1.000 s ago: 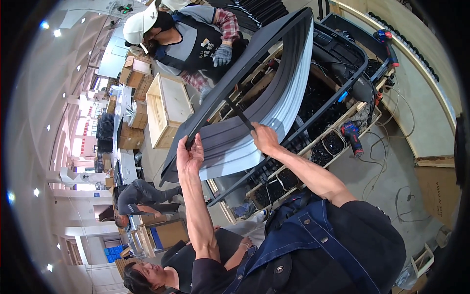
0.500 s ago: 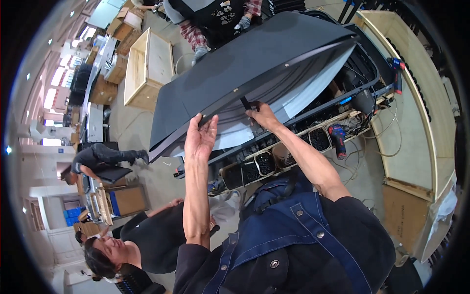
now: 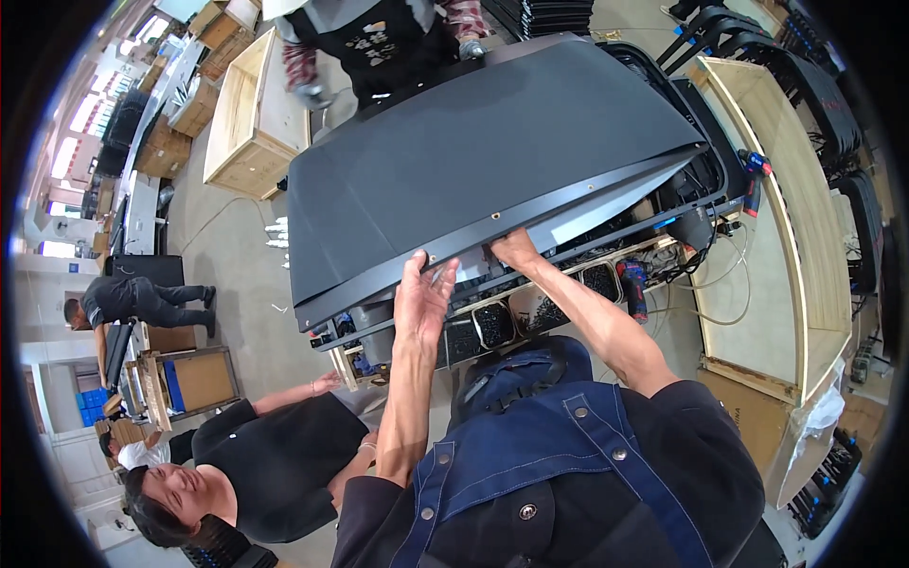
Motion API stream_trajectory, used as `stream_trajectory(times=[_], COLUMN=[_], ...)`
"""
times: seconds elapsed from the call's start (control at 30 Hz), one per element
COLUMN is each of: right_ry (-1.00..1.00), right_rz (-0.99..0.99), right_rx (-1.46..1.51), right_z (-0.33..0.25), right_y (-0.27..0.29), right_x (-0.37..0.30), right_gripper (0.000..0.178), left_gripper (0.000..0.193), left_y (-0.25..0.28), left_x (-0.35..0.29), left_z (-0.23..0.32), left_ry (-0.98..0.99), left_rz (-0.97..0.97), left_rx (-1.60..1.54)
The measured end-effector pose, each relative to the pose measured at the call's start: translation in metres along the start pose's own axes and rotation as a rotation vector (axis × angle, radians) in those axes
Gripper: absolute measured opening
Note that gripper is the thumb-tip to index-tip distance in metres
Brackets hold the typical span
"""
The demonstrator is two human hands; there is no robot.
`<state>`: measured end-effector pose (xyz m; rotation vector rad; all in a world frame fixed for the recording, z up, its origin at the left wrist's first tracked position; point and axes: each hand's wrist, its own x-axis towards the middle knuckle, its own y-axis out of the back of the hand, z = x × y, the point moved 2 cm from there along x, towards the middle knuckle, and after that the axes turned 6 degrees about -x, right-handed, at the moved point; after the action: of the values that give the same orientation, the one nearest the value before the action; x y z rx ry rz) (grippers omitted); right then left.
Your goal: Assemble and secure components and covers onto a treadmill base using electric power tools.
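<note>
A large dark panel (image 3: 492, 142) with a folded lip and small holes lies tilted over a black frame (image 3: 587, 227), its near edge raised a little. My left hand (image 3: 421, 298) grips that near lip, palm up, a fingertip on the edge and the other fingers partly beneath it. My right hand (image 3: 516, 251) reaches under the lip to the right; its fingers are hidden, so what they hold cannot be seen. Pale sheet material (image 3: 597, 213) shows in the gap below the panel.
Bins of small dark parts (image 3: 492, 324) line the near side, with a power drill (image 3: 632, 289) beside them. Another drill (image 3: 755, 175) lies by a wooden crate (image 3: 776, 237). Across the panel stands a co-worker (image 3: 374, 43) in gloves; another person (image 3: 275, 459) is at my left.
The panel's near edge has come down toward the frame. My right hand, earlier holding a short black strip, has gone under the lip. The co-worker's gloved hand at left has come off the panel.
</note>
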<state>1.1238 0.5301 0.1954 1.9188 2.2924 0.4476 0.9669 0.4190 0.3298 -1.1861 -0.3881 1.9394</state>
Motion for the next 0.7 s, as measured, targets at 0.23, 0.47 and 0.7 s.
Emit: stream_trajectory(times=[0.23, 0.47, 0.7], right_ry=[0.124, -0.436, -0.532], right_rz=[-0.078, 0.276, 0.402], right_rx=[-0.243, 0.864, 0.53], right_z=[-0.025, 0.006, 0.049], right_y=[0.031, 0.283, 0.365], right_x=[-0.008, -0.014, 0.011], right_gripper=[0.034, 0.017, 0.04], left_gripper=[0.037, 0.049, 0.042], left_y=[0.017, 0.044, 0.061], left_x=[0.006, 0.008, 0.012], left_z=[-0.019, -0.043, -0.05], left_ry=[0.014, -0.106, -0.27], left_rz=[-0.022, 0.062, 0.164], left_rx=[-0.103, -0.15, 0.039])
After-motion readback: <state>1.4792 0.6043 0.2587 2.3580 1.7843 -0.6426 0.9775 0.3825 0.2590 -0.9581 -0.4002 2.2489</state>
